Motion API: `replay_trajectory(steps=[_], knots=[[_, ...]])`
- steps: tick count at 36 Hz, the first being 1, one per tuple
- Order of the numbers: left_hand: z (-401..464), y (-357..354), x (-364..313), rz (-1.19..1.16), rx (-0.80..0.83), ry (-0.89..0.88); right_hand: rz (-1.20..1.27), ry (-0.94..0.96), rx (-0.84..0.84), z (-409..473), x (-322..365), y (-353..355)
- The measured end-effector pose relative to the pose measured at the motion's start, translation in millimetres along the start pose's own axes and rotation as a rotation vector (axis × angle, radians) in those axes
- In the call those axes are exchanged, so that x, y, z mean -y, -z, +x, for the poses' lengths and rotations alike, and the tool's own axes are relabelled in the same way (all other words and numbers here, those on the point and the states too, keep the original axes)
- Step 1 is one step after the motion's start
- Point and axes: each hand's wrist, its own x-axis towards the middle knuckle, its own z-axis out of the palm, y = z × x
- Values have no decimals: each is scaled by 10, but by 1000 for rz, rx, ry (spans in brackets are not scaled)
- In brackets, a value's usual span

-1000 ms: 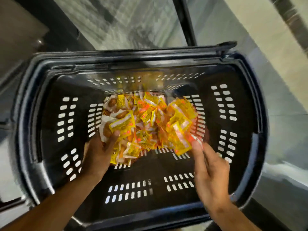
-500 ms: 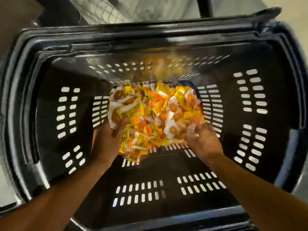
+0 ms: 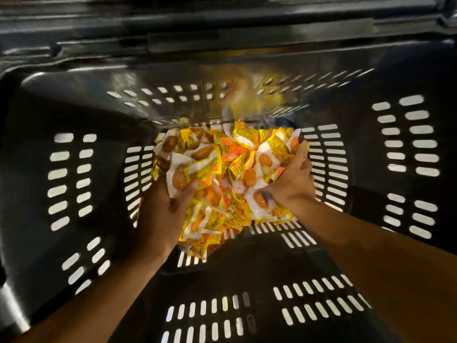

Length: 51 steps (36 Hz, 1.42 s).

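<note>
A heap of small yellow-and-white snack packets (image 3: 222, 169) lies at the bottom of a black plastic shopping basket (image 3: 74, 107). My left hand (image 3: 158, 216) reaches in from the lower left and grips the left side of the heap, thumb over a packet. At the heap's right side, my right hand (image 3: 291, 181) curls its fingers round several packets. Both forearms run down into the basket from the bottom of the frame.
The basket's slotted walls rise on all sides around the heap. Its thick rim and folded handle (image 3: 247, 38) cross the top of the view. The near part of the basket floor (image 3: 247, 280) holds nothing.
The view has dropped much closer into the basket. My right hand has moved from the heap's near right edge into its right side and now holds packets; my left hand keeps its grip.
</note>
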Motion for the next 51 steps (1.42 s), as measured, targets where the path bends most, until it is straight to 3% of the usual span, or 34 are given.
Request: replay_trajectory(steps=[5, 12, 19, 24, 29, 35, 43, 51], knots=[[76, -69, 37, 29, -17, -42, 111, 47, -166, -1, -127, 42], [42, 1, -33, -1, -64, 152, 257, 124, -144, -216, -284, 246], [-258, 368, -370, 85, -58, 121, 374, 15, -99, -601, -299, 674], [-545, 628, -663, 96, -82, 165, 780, -67, 11, -1096, -165, 1037], [-954, 975, -1079, -34, -85, 174, 1064, -48, 93, -1764, 41, 1520], [-1689, 1510, -1936, -152, -84, 84, 1079, 29, 172, -2738, 311, 2318], [-2917, 2371, -3137, -379, -158, 103, 1064, 185, 331, -4199, 466, 3446], [-4260, 3074, -3701, -500, -295, 1, 1055, 278, 416, -5485, 577, 4145]])
